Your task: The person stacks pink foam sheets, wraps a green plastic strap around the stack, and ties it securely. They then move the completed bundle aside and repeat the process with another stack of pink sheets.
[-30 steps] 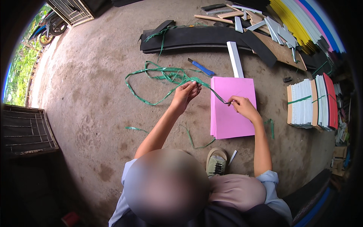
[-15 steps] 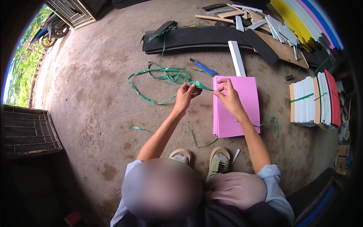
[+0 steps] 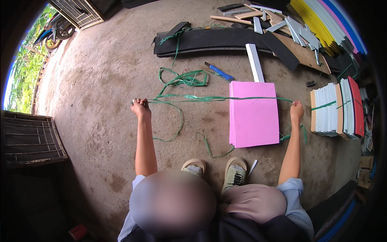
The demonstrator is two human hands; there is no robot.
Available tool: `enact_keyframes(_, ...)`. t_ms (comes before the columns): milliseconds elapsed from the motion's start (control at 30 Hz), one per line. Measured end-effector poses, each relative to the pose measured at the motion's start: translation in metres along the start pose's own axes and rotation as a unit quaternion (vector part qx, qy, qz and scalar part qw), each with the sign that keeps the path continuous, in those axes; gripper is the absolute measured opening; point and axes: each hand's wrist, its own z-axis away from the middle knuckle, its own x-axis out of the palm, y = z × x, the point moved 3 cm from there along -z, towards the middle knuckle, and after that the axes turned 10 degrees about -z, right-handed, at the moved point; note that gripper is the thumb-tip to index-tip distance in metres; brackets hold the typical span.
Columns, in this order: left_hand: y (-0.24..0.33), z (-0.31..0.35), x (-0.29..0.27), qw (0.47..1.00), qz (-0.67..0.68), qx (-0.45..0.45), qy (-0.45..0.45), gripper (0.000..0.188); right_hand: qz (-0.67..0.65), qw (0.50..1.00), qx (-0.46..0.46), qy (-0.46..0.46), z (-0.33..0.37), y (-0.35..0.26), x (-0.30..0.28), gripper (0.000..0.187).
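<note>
A green plastic strap (image 3: 209,98) is stretched taut between both hands, running across the upper part of a pink stack of sheets (image 3: 254,117) that lies on the concrete floor. My left hand (image 3: 140,107) grips the strap far out to the left. At the stack's right side, my right hand (image 3: 297,109) grips the other end. More of the strap lies in loose loops (image 3: 183,78) behind the taut length and trails toward my feet.
A blue-handled cutter (image 3: 219,71) and a white strip (image 3: 254,62) lie behind the pink stack. A strapped bundle of white and red sheets (image 3: 336,108) stands at right. Long black sheets (image 3: 213,39), scrap boards and coloured sheets lie beyond. A dark crate (image 3: 30,139) sits left.
Both hands were close together above the pink stack. They have since spread wide apart, left hand going left and right hand going right, pulling the green strap straight across the stack.
</note>
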Motion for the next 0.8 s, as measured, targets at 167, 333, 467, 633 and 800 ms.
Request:
enact_keyframes(167, -0.035, 0.033, 0.015, 0.948, -0.303, 0.049, -0.083, 0.013, 0.106, 0.986, 0.052, -0.120, 0.014, 0.031, 0.015, 0.023)
enact_keyframes(333, -0.049, 0.047, 0.001, 0.743, -0.622, 0.228, -0.095, 0.021, 0.126, 0.946, -0.291, -0.069, 0.093, -0.111, 0.055, 0.041)
enact_keyframes(467, -0.052, 0.052, -0.002, 0.681, -0.690, 0.213, -0.123, 0.027, -0.053, 0.822, -0.485, -0.295, 0.162, -0.180, 0.106, 0.046)
enact_keyframes(633, -0.051, 0.066, 0.008, 0.713, -0.665, 0.167, -0.144, 0.028, 0.005, 0.816, -0.445, -0.370, 0.165, -0.172, 0.158, 0.033)
enact_keyframes(800, -0.043, 0.039, -0.024, 0.808, -0.563, 0.101, -0.142, 0.029, -0.079, 0.832, -0.365, -0.411, 0.159, -0.188, 0.153, 0.016)
